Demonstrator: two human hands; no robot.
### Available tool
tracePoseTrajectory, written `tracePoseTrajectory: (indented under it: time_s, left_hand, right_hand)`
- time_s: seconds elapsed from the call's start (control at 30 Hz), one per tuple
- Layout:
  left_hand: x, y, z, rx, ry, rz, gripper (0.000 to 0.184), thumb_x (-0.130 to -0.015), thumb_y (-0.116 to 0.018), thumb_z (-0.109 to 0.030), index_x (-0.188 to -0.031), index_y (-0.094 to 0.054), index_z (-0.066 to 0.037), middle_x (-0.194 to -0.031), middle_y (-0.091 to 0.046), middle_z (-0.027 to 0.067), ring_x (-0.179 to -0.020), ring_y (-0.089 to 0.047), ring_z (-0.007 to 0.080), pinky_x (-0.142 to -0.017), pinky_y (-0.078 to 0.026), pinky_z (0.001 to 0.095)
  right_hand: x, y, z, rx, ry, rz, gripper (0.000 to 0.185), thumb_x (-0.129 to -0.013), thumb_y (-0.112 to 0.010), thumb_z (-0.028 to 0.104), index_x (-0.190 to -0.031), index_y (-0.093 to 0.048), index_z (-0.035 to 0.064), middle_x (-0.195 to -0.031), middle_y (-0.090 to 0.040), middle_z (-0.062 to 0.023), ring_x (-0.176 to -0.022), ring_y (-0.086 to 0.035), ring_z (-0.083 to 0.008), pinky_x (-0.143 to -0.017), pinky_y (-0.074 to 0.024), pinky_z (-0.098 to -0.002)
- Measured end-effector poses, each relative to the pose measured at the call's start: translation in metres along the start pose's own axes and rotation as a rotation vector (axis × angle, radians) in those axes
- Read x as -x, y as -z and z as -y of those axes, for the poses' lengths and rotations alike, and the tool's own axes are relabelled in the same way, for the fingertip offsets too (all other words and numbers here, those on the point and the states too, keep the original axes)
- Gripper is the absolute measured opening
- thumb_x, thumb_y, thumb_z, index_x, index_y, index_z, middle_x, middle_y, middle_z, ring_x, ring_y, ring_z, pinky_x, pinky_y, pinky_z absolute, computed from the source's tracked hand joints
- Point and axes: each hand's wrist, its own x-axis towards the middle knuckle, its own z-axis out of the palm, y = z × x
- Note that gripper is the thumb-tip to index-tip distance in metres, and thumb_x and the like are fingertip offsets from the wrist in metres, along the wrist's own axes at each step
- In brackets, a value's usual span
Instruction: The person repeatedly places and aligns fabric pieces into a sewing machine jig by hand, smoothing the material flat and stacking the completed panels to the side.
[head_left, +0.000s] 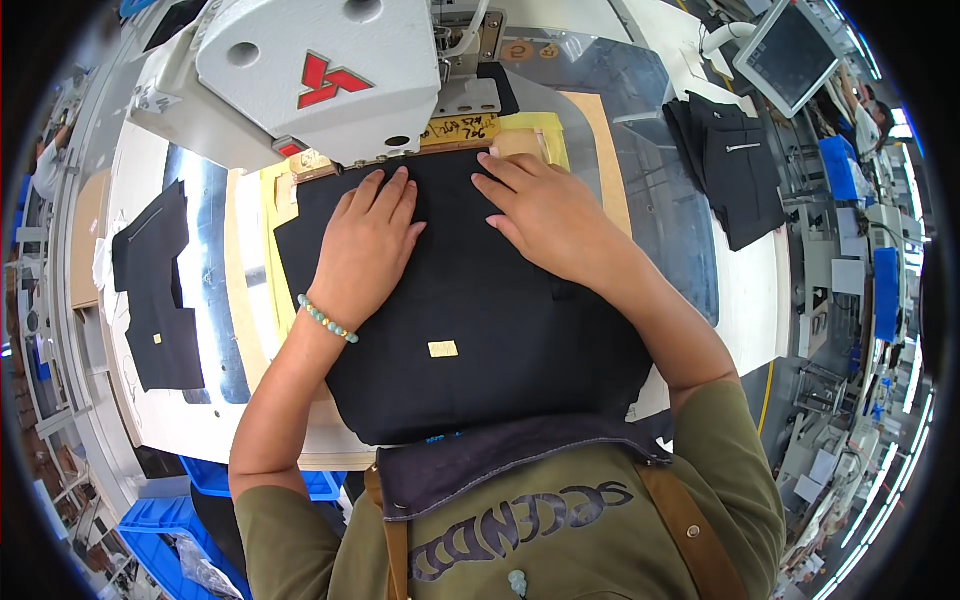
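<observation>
A black fabric panel lies spread from the sewing machine down to my waist, with a small yellow sticker on it. My left hand rests flat on its upper left part, fingers stretched toward the machine. On the upper right part lies my right hand, its fingers spread and pressing the cloth. Both hands hold nothing. The panel's far edge meets a wooden strip and a yellow template with handwriting on its taped part. The machine head hides what is beneath it.
More black fabric pieces lie at the left and right of the table. A screen stands at the upper right. Blue crates sit below the table at the lower left. The machine head overhangs the far side.
</observation>
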Motion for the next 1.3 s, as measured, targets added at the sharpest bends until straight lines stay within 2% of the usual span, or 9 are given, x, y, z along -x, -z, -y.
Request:
tracePoseTrajectory:
  time_s: [0.23,0.5,0.6,0.7,0.8,0.83,0.93,1.07,1.3]
  left_hand:
    - [-0.007,-0.003,-0.011,0.168,-0.06,0.013,0.041,-0.091,-0.068,-0.012,-0.129,-0.063,0.003,-0.139,-0.06,0.0169,-0.13,-0.055,0.0344,-0.111,-0.045,0.0414]
    - [-0.007,-0.002,-0.005,0.144,-0.087,0.017,0.04,-0.091,-0.068,-0.01,-0.128,-0.063,0.003,-0.139,-0.06,0.0167,-0.13,-0.055,0.0332,-0.111,-0.046,0.0397]
    - [-0.007,0.0,-0.003,0.116,-0.085,0.024,0.04,-0.091,-0.067,-0.011,-0.129,-0.063,0.003,-0.14,-0.06,0.0155,-0.13,-0.055,0.0326,-0.11,-0.046,0.0393]
    - [-0.006,0.0,-0.001,0.118,-0.069,0.022,0.041,-0.092,-0.067,-0.012,-0.13,-0.063,0.003,-0.14,-0.06,0.0143,-0.13,-0.055,0.032,-0.11,-0.046,0.0389]
    - [-0.004,0.001,0.001,0.093,-0.059,0.032,0.041,-0.092,-0.067,-0.012,-0.13,-0.063,0.002,-0.14,-0.059,0.0135,-0.129,-0.055,0.0316,-0.109,-0.046,0.039]
    - [-0.004,0.002,0.002,0.077,-0.059,0.037,0.041,-0.092,-0.067,-0.013,-0.129,-0.063,0.002,-0.14,-0.059,0.0134,-0.129,-0.055,0.0314,-0.109,-0.047,0.0391]
    - [-0.006,0.003,0.002,0.07,-0.04,0.046,0.04,-0.092,-0.068,-0.013,-0.129,-0.063,0.002,-0.139,-0.06,0.0127,-0.128,-0.055,0.0317,-0.108,-0.047,0.0394]
    - [-0.007,0.006,0.0,0.071,-0.013,0.023,0.04,-0.09,-0.069,-0.012,-0.128,-0.063,0.0,-0.137,-0.061,0.0118,-0.125,-0.057,0.0326,-0.107,-0.048,0.0399]
    - [0.013,0.019,0.01,0.215,0.047,-0.063,0.036,-0.088,-0.071,-0.008,-0.123,-0.067,-0.002,-0.132,-0.065,0.012,-0.123,-0.06,0.0329,-0.104,-0.05,0.0414]
  right_hand:
    - [-0.005,0.001,0.001,-0.028,0.016,0.016,0.043,-0.092,-0.069,0.021,-0.13,-0.064,0.0014,-0.144,-0.057,-0.013,-0.131,-0.052,-0.0295,-0.107,-0.0478,-0.0423]
    - [-0.011,-0.001,0.003,-0.122,0.1,0.014,0.044,-0.092,-0.069,0.021,-0.132,-0.064,0.0026,-0.145,-0.056,-0.0116,-0.133,-0.051,-0.0285,-0.106,-0.0469,-0.042]
    - [-0.004,0.012,-0.001,-0.173,0.115,0.006,0.042,-0.092,-0.068,0.02,-0.131,-0.064,0.0031,-0.142,-0.059,-0.0103,-0.13,-0.055,-0.0296,-0.105,-0.0477,-0.0418]
    - [0.004,0.048,0.004,-0.325,0.129,-0.08,0.035,-0.092,-0.069,0.018,-0.123,-0.069,0.0025,-0.128,-0.069,-0.0112,-0.116,-0.065,-0.0315,-0.097,-0.0522,-0.0419]
    - [0.022,0.097,0.019,-0.394,0.109,-0.363,0.03,-0.092,-0.07,0.021,-0.114,-0.073,0.0006,-0.109,-0.075,-0.0137,-0.097,-0.071,-0.0328,-0.086,-0.0554,-0.042]
    - [0.034,0.112,0.021,-0.359,0.178,-0.538,0.037,-0.093,-0.067,0.035,-0.105,-0.075,0.0005,-0.102,-0.076,-0.0156,-0.087,-0.072,-0.0311,-0.08,-0.0555,-0.0429]
    - [0.064,0.149,0.024,-0.329,0.35,-0.792,0.036,-0.093,-0.067,0.034,-0.107,-0.075,0.0018,-0.102,-0.075,-0.0138,-0.088,-0.07,-0.0287,-0.081,-0.0547,-0.0414]
    - [0.089,0.177,0.027,-0.349,0.557,-0.804,0.035,-0.093,-0.066,0.033,-0.11,-0.074,0.0034,-0.103,-0.073,-0.0115,-0.09,-0.069,-0.0256,-0.083,-0.0537,-0.0394]
    - [0.103,0.194,0.031,-0.409,0.685,-0.712,0.034,-0.093,-0.066,0.031,-0.115,-0.073,0.0063,-0.105,-0.071,-0.0075,-0.093,-0.066,-0.0201,-0.085,-0.0518,-0.036]
